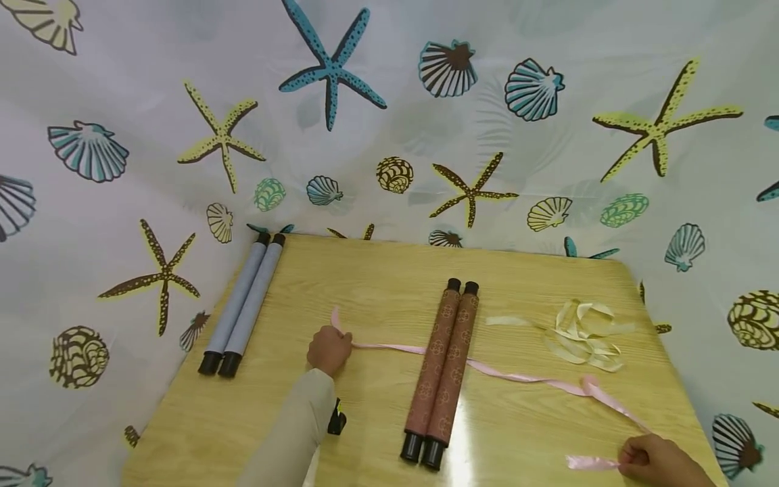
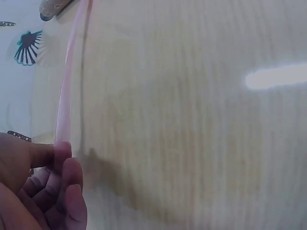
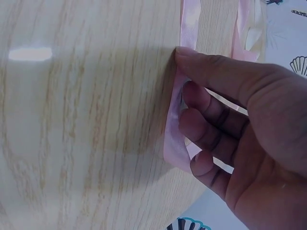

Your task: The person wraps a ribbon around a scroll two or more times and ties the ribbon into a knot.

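Note:
A long pink satin ribbon (image 1: 523,377) crosses the table, passing beneath two brown patterned rolls (image 1: 439,358) with black end caps that lie side by side. My left hand (image 1: 329,350) pinches the ribbon left of the rolls, with a short tail sticking out beyond it. The left wrist view shows thumb and fingertips of the left hand (image 2: 53,184) on the ribbon (image 2: 64,105). At the table's lower right, my right hand (image 1: 660,463) pinches the ribbon near its other end. In the right wrist view, the ribbon (image 3: 175,139) hangs past the curled fingers of the right hand (image 3: 240,115).
Two grey-blue rolls (image 1: 246,304) with black caps lie together at the left edge. A loose heap of cream ribbon (image 1: 584,335) is at the right. A small black object (image 1: 337,421) sits beside the left forearm. Shell-printed cloth (image 1: 389,122) hangs around the wooden table (image 1: 359,277).

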{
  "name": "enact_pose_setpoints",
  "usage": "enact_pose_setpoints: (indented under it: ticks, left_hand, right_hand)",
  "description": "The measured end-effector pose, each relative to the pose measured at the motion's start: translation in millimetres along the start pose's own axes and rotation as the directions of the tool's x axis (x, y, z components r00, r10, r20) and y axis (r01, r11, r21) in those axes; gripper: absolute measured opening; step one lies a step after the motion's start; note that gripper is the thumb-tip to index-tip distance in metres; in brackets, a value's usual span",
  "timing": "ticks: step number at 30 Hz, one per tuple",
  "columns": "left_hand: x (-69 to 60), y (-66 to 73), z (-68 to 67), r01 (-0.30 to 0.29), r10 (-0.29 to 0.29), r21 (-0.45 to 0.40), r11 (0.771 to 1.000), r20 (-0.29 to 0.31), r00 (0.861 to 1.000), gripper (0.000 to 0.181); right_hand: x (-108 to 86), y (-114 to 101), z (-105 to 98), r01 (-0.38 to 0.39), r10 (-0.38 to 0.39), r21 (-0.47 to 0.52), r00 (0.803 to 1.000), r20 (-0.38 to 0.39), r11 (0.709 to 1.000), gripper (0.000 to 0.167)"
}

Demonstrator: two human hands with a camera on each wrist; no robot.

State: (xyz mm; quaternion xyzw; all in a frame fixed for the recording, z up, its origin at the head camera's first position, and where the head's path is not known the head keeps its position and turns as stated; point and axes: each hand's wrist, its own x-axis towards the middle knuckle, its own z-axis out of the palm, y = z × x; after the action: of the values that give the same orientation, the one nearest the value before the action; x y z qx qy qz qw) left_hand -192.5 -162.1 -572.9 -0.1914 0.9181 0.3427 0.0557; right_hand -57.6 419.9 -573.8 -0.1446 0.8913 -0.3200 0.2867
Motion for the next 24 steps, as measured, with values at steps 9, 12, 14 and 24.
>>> enact_pose_setpoints:
  ticks: [9, 12, 14, 24]
  left_hand:
    - [20.9, 31.1, -8.7, -0.045, 0.044, -0.019, 0.999, -0.048, 0.998, 0.040]
    - [28.0, 37.3, -14.5, -0.047, 0.046, -0.026, 0.999, -0.034, 0.998, 0.043]
    - [31.9, 40.0, -18.8, -0.053, 0.052, -0.035, 0.998, -0.028, 0.998, 0.044]
    - [43.0, 47.3, -43.7, -0.064, 0.061, -0.037, 0.997, -0.074, 0.995, 0.040]
  right_hand:
    - [-7.6, -4.4, -0.5, -0.077, 0.079, 0.055, 0.996, -0.030, 0.995, 0.014]
    - [-7.9, -4.5, -1.3, -0.081, 0.082, 0.062, 0.996, -0.026, 0.995, 0.015]
    - [-8.3, -3.9, -0.5, -0.081, 0.083, 0.061, 0.996, -0.029, 0.995, 0.015]
    - [-5.2, -7.6, 7.7, -0.032, 0.028, -0.024, 0.987, -0.156, 0.999, 0.017]
